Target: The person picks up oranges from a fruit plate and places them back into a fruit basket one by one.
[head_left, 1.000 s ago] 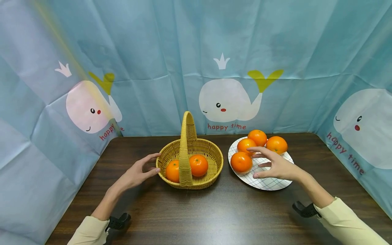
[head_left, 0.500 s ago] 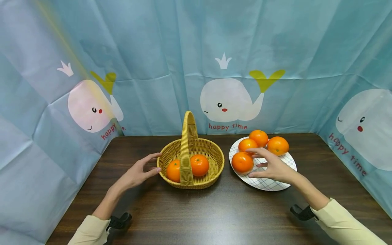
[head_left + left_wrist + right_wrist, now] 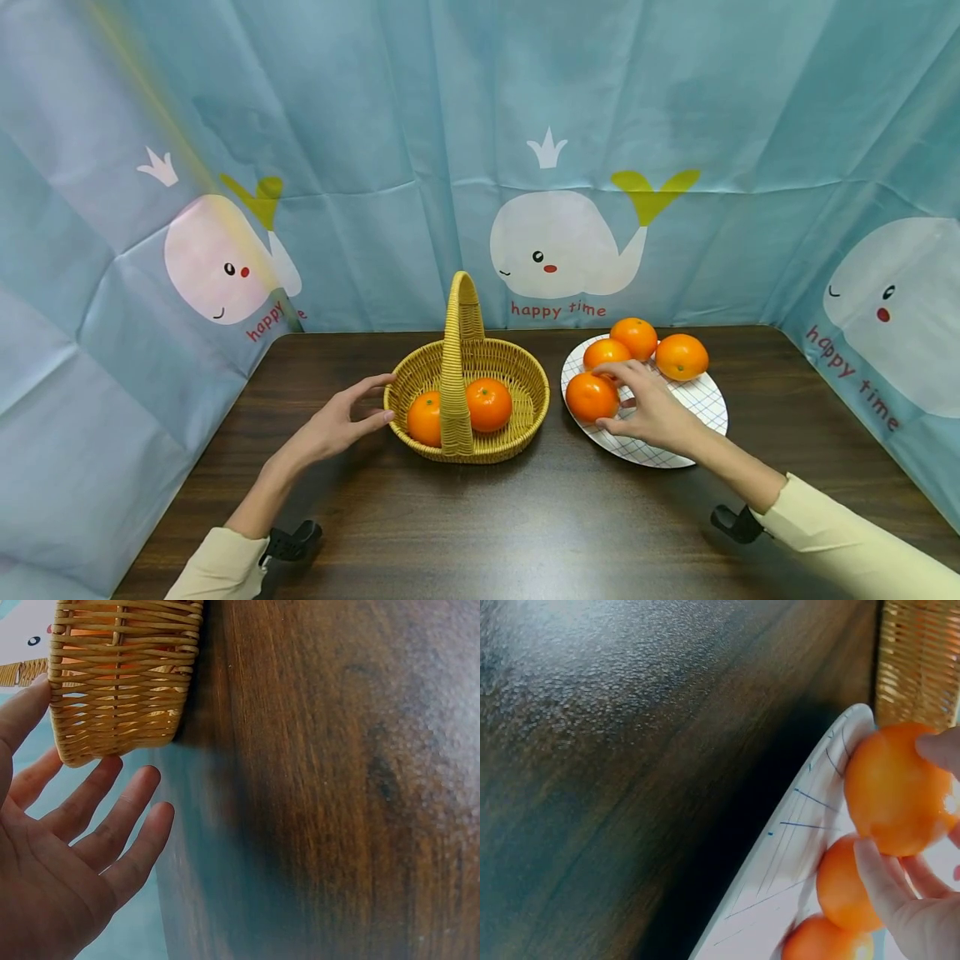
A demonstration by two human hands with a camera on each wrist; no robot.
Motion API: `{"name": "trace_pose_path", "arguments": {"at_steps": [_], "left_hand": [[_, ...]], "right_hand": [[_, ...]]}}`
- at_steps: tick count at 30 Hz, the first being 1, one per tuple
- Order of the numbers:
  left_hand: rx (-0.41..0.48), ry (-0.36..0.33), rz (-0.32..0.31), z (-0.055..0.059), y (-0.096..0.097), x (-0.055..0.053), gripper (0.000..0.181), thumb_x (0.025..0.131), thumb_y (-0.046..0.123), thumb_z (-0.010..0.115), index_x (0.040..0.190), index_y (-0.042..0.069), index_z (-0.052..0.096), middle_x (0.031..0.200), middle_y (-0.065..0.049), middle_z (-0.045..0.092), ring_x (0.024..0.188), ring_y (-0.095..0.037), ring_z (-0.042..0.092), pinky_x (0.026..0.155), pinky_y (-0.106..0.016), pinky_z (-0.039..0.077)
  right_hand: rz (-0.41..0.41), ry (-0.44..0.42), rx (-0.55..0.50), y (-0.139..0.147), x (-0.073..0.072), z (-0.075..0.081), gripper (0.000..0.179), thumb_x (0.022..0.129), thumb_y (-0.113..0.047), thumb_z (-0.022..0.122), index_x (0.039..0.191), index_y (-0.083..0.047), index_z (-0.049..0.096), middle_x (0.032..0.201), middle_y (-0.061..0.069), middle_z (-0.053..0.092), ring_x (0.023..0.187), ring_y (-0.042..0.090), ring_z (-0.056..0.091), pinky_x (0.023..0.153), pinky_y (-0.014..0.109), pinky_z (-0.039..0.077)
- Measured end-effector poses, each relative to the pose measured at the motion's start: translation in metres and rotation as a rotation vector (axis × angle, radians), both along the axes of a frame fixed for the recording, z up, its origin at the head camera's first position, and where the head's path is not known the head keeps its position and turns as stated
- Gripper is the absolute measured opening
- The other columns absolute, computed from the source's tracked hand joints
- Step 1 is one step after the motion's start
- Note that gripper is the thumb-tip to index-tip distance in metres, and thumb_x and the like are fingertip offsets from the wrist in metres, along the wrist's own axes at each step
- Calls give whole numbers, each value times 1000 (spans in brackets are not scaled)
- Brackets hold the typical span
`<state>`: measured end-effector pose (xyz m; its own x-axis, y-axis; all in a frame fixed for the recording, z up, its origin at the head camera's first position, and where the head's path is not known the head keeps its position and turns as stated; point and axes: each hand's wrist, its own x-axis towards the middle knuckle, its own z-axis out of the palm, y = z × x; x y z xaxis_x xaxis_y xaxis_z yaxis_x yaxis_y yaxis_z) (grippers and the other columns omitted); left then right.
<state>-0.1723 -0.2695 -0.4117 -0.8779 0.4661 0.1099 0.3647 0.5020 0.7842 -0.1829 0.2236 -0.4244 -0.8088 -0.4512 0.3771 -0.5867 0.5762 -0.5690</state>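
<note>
In the head view my left hand (image 3: 341, 422) is at the left rim of a yellow woven basket (image 3: 510, 452) with a tall handle. Its thumb and fingertips rest against the rim, fingers spread and loosely bent. Two mandarin oranges lie inside, one (image 3: 425, 419) partly behind the handle, the other (image 3: 489, 405) right of it. My right hand (image 3: 652, 408) holds the front-left mandarin orange (image 3: 588, 398) on a round plate (image 3: 645, 452), thumb on the near side and fingers on the far side. The right wrist view shows thumb and fingertips on this mandarin orange (image 3: 896, 791).
Three more mandarin oranges sit on the plate: one (image 3: 606, 353) behind the held one, one (image 3: 633, 337) at the back, one (image 3: 682, 357) at the right. A dark wooden table (image 3: 495, 533) carries everything. Pale blue curtains (image 3: 360, 125) with whale prints hang behind and at both sides.
My right hand has moved left over the plate, and its thumb and fingers have come onto the front-left mandarin orange. The left hand stays at the basket rim.
</note>
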Motion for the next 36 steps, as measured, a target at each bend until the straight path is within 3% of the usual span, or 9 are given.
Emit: {"name": "trace_pose_path", "arguments": {"at_steps": [6, 36], "left_hand": [[-3, 16, -4, 0, 0, 0, 58, 100, 12, 68, 149, -5, 42, 146, -29, 45, 123, -49, 54, 95, -52, 51], [-2, 14, -10, -1, 0, -2, 58, 100, 11, 67, 149, -5, 42, 147, -29, 44, 124, -49, 53, 95, -51, 51]], "right_hand": [[-22, -8, 15, -1, 0, -2, 70, 69, -7, 93, 131, -10, 59, 122, 11, 55, 101, 27, 56, 70, 36, 60], [-43, 23, 21, 1, 2, -1, 68, 69, -11, 91, 129, -10, 58, 114, 10, 53, 97, 25, 55, 68, 39, 60]]}}
